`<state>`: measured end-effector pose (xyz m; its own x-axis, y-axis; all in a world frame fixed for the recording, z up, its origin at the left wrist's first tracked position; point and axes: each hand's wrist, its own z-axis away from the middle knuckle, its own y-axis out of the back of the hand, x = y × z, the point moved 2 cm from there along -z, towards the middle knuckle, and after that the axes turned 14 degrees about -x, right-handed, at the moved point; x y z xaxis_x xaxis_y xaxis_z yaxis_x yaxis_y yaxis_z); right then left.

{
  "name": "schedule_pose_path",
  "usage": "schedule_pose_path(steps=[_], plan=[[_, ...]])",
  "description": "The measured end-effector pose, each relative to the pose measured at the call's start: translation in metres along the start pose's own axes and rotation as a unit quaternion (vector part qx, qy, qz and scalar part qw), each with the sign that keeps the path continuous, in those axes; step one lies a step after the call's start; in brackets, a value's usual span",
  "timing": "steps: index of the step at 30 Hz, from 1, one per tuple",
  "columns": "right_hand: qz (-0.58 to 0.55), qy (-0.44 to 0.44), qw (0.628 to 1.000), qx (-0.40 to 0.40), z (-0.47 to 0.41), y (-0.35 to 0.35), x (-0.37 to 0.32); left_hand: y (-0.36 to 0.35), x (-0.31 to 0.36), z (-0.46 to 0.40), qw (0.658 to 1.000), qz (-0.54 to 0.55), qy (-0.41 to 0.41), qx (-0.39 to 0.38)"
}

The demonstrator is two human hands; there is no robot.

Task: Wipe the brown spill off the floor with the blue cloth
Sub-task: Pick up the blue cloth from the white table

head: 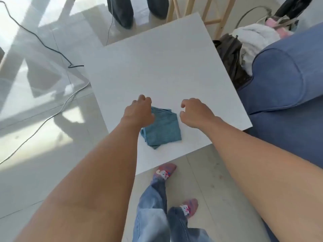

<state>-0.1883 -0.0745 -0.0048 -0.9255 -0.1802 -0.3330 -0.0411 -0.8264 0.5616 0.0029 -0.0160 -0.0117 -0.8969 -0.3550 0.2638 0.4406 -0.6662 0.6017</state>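
A folded blue cloth (163, 129) lies on the white table (157, 70) near its front edge. My left hand (138, 110) hovers over the cloth's upper left corner with fingers curled and apart, and I cannot tell whether it touches the cloth. My right hand (195, 112) hangs just right of the cloth, fingers loosely curled, holding nothing. No brown spill shows on the floor in this view.
A blue sofa (286, 88) flanks the table on the right, with a dark bag (230, 58) and white laundry (251, 39) behind it. Cables (52, 117) run across the glossy floor at left. A wooden stool (213, 13) and another person's legs (120, 11) stand beyond the table.
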Motion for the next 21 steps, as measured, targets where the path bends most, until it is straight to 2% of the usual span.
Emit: schedule_pose_path(steps=[5, 8, 14, 17, 21], plan=[[-0.024, 0.028, 0.999, -0.002, -0.038, -0.046, 0.002, -0.041, -0.01, -0.028, 0.999, 0.007, 0.014, 0.032], [-0.017, 0.039, 0.998, 0.042, -0.046, -0.06, 0.0, -0.049, -0.015, -0.038, 0.996, 0.054, 0.001, 0.066], [-0.039, 0.035, 0.998, 0.046, -0.055, -0.069, -0.006, -0.056, -0.026, -0.037, 0.992, 0.103, -0.055, 0.054], [-0.114, 0.047, 0.991, 0.059, -0.048, -0.069, 0.0, -0.052, -0.024, -0.033, 0.983, 0.154, -0.09, 0.046], [-0.268, 0.059, 0.958, 0.08, -0.02, -0.06, 0.019, -0.035, 0.0, -0.03, 0.96, 0.252, -0.118, 0.015]])
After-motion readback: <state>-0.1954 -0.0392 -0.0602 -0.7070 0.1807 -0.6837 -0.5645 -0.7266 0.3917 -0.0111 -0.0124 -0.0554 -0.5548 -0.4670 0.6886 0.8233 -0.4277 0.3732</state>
